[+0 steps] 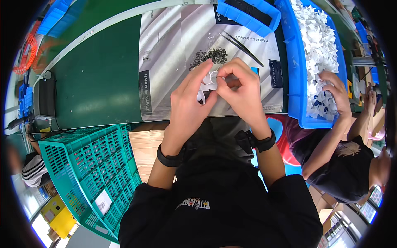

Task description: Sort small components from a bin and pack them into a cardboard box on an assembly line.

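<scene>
My left hand (pixel 191 93) holds a small white curved plastic part (pixel 210 81) with a ring-like end, gripped between thumb and fingers. Against the ring, the thumb and index finger of my right hand (pixel 240 86) are pinched together; whatever lies between those fingertips is too small to make out. Both hands are above a grey printed sheet (pixel 165 45) on the green table. Just beyond my fingers, many tiny black pieces (pixel 213 56) lie in a loose pile. A pair of black tweezers (pixel 244 48) rests to the right of that pile.
A long blue bin (pixel 292 78) of white plastic parts stands on the right, with another person's hand (pixel 337 93) in it. At the back sits a smaller blue bin (pixel 258 29) of black pieces. Green crates (pixel 89 165) and a cardboard box (pixel 147 151) stand below the table's left front edge.
</scene>
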Action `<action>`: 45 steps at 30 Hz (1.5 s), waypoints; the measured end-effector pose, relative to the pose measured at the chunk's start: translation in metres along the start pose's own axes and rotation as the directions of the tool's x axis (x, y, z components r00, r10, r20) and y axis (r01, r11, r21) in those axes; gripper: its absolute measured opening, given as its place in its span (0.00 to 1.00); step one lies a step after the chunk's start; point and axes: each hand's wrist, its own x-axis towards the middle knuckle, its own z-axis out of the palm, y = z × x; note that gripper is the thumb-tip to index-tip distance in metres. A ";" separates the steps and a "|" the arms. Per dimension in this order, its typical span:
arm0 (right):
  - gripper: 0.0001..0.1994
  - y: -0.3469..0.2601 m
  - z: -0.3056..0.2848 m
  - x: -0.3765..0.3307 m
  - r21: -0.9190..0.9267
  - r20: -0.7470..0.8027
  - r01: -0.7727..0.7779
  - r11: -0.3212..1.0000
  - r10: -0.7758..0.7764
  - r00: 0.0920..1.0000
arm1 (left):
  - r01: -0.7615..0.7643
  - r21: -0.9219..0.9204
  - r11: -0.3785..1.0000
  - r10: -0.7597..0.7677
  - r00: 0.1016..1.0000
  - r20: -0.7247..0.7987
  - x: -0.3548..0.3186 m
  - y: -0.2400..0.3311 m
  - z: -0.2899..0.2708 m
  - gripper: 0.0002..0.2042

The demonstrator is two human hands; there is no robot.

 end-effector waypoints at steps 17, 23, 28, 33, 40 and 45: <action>0.05 -0.011 -0.022 -0.004 -0.463 0.204 0.233 0.855 -0.153 0.967 | -0.184 0.136 0.974 0.168 0.978 0.122 -0.004 -0.003 0.002 0.28; 0.03 0.001 -0.039 -0.002 0.035 -0.016 -0.008 0.999 0.008 1.000 | 0.094 -0.369 0.925 -0.093 0.995 0.019 -0.002 -0.001 -0.004 0.25; 0.02 0.001 -0.042 0.006 0.339 -0.117 -0.166 0.926 0.217 0.969 | 0.272 -0.657 0.703 -0.272 0.957 0.104 -0.004 -0.019 -0.020 0.23; 0.02 0.002 -0.036 0.023 -0.440 -0.002 0.097 0.893 -0.109 0.994 | 0.061 -0.614 0.787 -0.097 0.995 -0.025 -0.003 -0.027 -0.014 0.25; 0.04 -0.002 -0.023 0.031 -0.665 0.108 0.167 0.728 -0.127 0.986 | 0.114 -0.600 0.792 -0.238 0.962 -0.131 0.000 -0.004 -0.001 0.33; 0.05 -0.009 -0.020 0.032 -0.741 0.176 0.184 0.646 -0.078 0.981 | 0.185 -0.541 0.820 -0.269 0.960 -0.080 -0.001 -0.002 -0.002 0.34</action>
